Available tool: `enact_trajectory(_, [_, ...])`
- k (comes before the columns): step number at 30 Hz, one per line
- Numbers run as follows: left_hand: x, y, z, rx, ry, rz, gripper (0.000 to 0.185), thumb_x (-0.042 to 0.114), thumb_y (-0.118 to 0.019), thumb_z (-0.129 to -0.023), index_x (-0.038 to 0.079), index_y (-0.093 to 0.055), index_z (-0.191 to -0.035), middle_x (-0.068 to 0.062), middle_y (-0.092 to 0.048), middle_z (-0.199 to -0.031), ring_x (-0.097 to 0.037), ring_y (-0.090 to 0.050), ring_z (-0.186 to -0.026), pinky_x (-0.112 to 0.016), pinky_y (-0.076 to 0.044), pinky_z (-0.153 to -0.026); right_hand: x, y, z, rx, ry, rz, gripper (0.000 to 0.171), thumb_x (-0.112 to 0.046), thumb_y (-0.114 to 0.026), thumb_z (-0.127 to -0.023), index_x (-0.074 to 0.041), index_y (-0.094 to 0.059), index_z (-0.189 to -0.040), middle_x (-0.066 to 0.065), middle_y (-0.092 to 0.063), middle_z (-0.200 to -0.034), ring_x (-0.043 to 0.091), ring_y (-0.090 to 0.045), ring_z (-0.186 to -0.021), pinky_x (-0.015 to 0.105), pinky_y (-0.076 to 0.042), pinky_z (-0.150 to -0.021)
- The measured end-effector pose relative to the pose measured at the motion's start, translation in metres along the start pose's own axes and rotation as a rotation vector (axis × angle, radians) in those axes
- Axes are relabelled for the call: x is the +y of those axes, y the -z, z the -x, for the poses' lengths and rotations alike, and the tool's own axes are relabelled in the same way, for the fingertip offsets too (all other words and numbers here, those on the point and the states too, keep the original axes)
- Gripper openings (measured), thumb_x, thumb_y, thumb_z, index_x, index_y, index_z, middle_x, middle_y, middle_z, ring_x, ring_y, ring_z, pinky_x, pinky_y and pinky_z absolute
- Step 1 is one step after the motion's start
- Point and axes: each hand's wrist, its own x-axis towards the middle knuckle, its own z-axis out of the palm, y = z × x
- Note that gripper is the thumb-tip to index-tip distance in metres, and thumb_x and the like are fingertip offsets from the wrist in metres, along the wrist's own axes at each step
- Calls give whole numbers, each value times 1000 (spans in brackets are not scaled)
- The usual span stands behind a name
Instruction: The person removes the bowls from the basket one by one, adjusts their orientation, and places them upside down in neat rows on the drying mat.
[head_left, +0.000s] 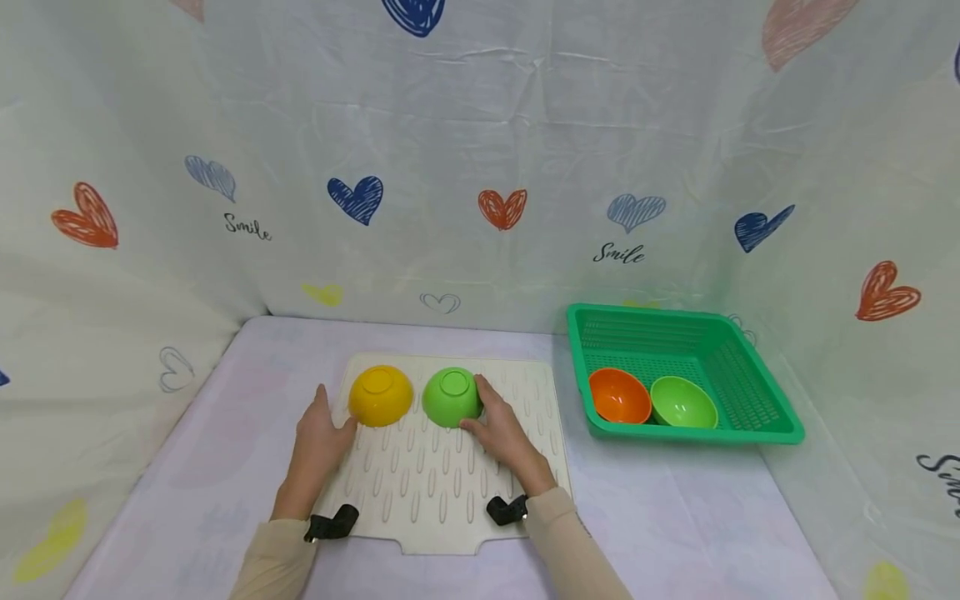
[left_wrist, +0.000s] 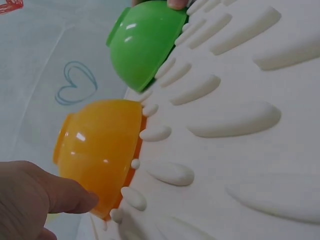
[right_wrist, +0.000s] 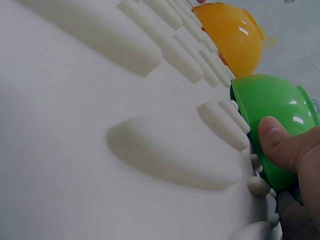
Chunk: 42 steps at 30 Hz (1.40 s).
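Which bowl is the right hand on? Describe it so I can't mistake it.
Find the white ridged drying mat in the middle of the table. Two upturned bowls sit at its far end; the right hand touches the green bowl, right of the yellow bowl. The other green bowl lies upright in the basket.

A yellow bowl and a green bowl sit upside down, side by side, at the far end of a white ribbed drying mat. The yellow one is on the left, the green just right of it. Both are glossy plastic, foot rings facing up.
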Motion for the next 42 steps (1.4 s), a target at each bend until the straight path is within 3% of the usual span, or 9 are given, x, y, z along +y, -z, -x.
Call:
enact_trajectory(4, [-1, -2, -2, 32, -9, -34, 76, 11, -60, -98, -21, -19, -153, -45, -32, -152, -59, -33, -142, -67, -35, -115, -1, 1, 0, 4, -4, 6, 87, -20, -74, -95, 2, -22, -162, 21, -27, -168, 34, -28, -155, 49, -29, -125])
enact_trajectory(9, [-2, -3, -5, 61, -35, -88, 59, 0, -56, -95, -22, -36, -146, -43, -50, -139, -57, -47, -132, -65, -45, -107, -3, 3, 1, 13, 3, 3, 87, -19, -74, -95, 3, -23, -161, 24, -27, -166, 37, -29, -154, 51, -30, -124])
enact_trajectory(14, [-5, -2, -3, 61, -68, -132, 50, -14, -48, -88, -21, -50, -138, -41, -58, -130, -56, -53, -125, -64, -50, -102, -5, 4, 3, 8, -19, -12, 87, -18, -75, -95, 2, -22, -162, 24, -27, -167, 38, -29, -154, 52, -30, -124])
enact_trajectory(21, [-10, -3, -1, 41, -62, -172, 49, -15, -49, -84, -21, -54, -133, -42, -57, -126, -56, -54, -121, -63, -49, -102, -13, 12, 13, 36, -40, 8, 93, -21, -79, -92, -6, -22, -164, 20, -27, -168, 35, -27, -156, 53, -29, -125])
enact_trajectory(25, [-12, 0, -4, 46, -56, -199, 47, -14, -52, -83, -17, -59, -129, -38, -62, -117, -51, -59, -110, -62, -52, -94, -21, 32, 18, 75, 6, 15, 93, -25, -80, -91, -8, -23, -164, 17, -29, -168, 35, -30, -155, 55, -37, -120])
enact_trajectory(30, [-11, 2, -2, 40, -57, -234, 48, -13, -52, -84, -17, -58, -132, -38, -60, -122, -52, -57, -116, -63, -49, -99, -33, 65, 18, 106, 70, 19, 91, -26, -79, -91, -9, -27, -163, 14, -29, -168, 33, -34, -153, 52, -45, -115])
enact_trajectory(37, [-10, 1, 0, 32, -52, -230, 48, -14, -52, -85, -16, -59, -132, -38, -59, -122, -51, -57, -115, -62, -50, -99, -49, 111, 15, 134, 140, -36, 90, -22, -78, -91, -6, -26, -162, 19, -29, -167, 40, -31, -152, 60, -38, -118])
enact_trajectory(42, [-9, -1, -1, 31, -40, -242, 52, -13, -55, -85, -17, -53, -137, -39, -55, -126, -53, -56, -117, -62, -50, -101, -58, 145, 10, 155, 111, 27, 94, -27, -79, -90, -13, -23, -164, 15, -26, -169, 42, -37, -148, 59, -39, -118])
